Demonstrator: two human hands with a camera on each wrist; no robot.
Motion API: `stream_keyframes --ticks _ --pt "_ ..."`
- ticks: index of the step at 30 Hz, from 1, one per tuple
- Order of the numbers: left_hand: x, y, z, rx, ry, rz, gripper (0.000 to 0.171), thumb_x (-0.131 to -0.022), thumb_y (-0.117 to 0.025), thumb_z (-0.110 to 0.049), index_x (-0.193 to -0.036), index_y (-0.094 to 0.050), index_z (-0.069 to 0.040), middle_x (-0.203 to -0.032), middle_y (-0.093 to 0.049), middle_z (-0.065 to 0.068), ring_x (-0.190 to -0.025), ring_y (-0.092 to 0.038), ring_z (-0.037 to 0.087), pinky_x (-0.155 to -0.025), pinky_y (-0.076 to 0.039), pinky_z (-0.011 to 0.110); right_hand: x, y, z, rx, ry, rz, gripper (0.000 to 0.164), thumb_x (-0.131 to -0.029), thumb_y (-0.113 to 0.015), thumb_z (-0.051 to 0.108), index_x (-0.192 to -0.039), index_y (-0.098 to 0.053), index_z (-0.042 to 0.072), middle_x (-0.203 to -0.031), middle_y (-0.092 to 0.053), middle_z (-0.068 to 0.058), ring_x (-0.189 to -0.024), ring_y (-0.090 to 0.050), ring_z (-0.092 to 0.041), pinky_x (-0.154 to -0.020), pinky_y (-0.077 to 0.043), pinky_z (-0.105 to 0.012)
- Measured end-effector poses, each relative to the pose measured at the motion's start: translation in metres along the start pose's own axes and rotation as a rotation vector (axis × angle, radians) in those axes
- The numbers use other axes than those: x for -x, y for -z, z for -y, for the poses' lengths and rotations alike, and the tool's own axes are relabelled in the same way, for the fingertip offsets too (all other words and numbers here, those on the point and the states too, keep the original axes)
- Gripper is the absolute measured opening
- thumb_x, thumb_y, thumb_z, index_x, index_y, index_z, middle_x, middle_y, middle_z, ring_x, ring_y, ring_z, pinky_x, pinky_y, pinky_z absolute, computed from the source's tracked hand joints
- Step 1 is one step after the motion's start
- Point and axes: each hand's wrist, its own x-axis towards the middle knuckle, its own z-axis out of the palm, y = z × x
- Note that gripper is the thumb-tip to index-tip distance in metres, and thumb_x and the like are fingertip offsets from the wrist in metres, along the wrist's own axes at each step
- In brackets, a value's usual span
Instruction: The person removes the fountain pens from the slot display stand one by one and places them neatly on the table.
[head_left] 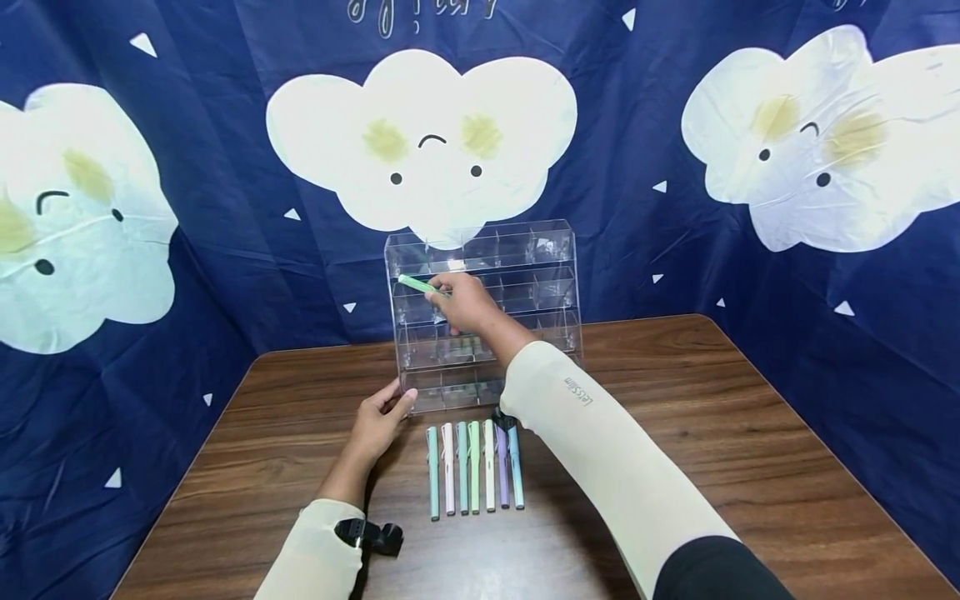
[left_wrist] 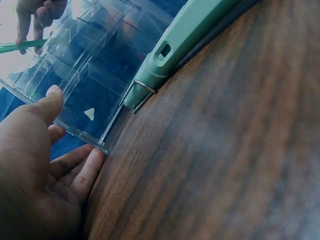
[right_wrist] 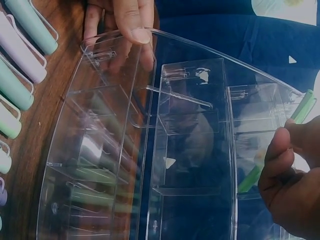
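Note:
A clear acrylic display rack (head_left: 486, 333) with tiers of small compartments stands upright on the table. My right hand (head_left: 463, 302) pinches a light green pen (head_left: 415, 284) by thumb and fingers, in front of the rack's upper left compartments. In the right wrist view the pen (right_wrist: 303, 106) tilts across that hand. My left hand (head_left: 377, 421) grips the rack's lower left corner, thumb at the front and fingers behind its side edge, as the left wrist view shows with the hand (left_wrist: 37, 155). Closest to it on the table lies a teal pen (head_left: 432, 475).
Several pastel pens lie in a row before the rack, including a pink pen (head_left: 447, 471), a green pen (head_left: 474, 471) and a purple pen (head_left: 502, 471). Behind the wooden table (head_left: 300, 433) hangs a blue cloth (head_left: 225, 167) with cloud faces.

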Motion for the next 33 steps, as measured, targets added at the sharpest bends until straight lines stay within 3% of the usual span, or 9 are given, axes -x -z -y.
stream_keyframes --ticks 7,11,14,18,27,33 --pt "0.000 0.000 0.000 -0.008 -0.003 -0.013 0.058 -0.110 -0.069 -0.033 -0.162 -0.053 -0.011 -0.150 -0.067 0.023 -0.124 -0.070 0.025 -0.089 -0.061 0.018 0.000 0.000 0.000 -0.033 0.022 -0.034 0.031 -0.113 -0.062 0.027 -0.140 -0.071 0.015 -0.130 -0.075 -0.012 -0.061 -0.057 -0.014 -0.054 -0.055 -0.029" --pt "0.001 0.000 0.000 0.000 -0.009 -0.012 0.059 -0.110 -0.069 -0.033 -0.162 -0.053 -0.011 -0.151 -0.066 0.023 -0.127 -0.069 0.028 -0.088 -0.060 0.016 0.000 0.001 0.000 -0.054 0.045 -0.072 0.031 -0.113 -0.063 0.027 -0.139 -0.072 0.014 -0.127 -0.076 -0.011 -0.081 -0.062 -0.018 -0.067 -0.050 -0.029" --pt "0.000 0.000 0.001 -0.001 -0.013 -0.012 0.059 -0.110 -0.069 -0.033 -0.162 -0.053 -0.009 -0.151 -0.066 0.025 -0.128 -0.069 0.030 -0.086 -0.058 0.014 0.001 0.004 0.001 -0.043 0.067 -0.097 0.031 -0.112 -0.064 0.027 -0.139 -0.073 0.014 -0.135 -0.074 -0.011 -0.103 -0.066 -0.021 -0.080 -0.052 -0.035" --pt "0.000 0.000 0.001 -0.007 -0.014 -0.009 0.060 -0.110 -0.069 -0.034 -0.162 -0.053 -0.009 -0.151 -0.066 0.025 -0.127 -0.069 0.029 -0.085 -0.058 0.013 0.003 0.009 0.005 -0.034 0.087 -0.119 0.032 -0.112 -0.064 0.028 -0.140 -0.072 0.016 -0.139 -0.072 -0.009 -0.112 -0.068 -0.025 -0.087 -0.054 -0.041" --pt "0.000 0.001 0.001 -0.011 0.002 -0.010 0.059 -0.111 -0.069 -0.033 -0.163 -0.052 -0.011 -0.151 -0.066 0.025 -0.129 -0.068 0.029 -0.087 -0.058 0.013 0.008 0.021 0.018 -0.073 0.142 -0.133 0.033 -0.110 -0.067 0.029 -0.141 -0.071 0.018 -0.132 -0.071 -0.006 -0.099 -0.063 -0.021 -0.081 -0.052 -0.037" --pt "-0.001 -0.001 0.001 -0.008 -0.005 -0.004 0.059 -0.111 -0.068 -0.033 -0.163 -0.052 -0.012 -0.151 -0.066 0.024 -0.130 -0.068 0.031 -0.087 -0.059 0.013 0.014 0.032 0.022 -0.246 0.223 -0.134 0.037 -0.109 -0.069 0.023 -0.144 -0.069 0.013 -0.131 -0.067 -0.010 -0.059 -0.054 -0.015 -0.055 -0.054 -0.031"
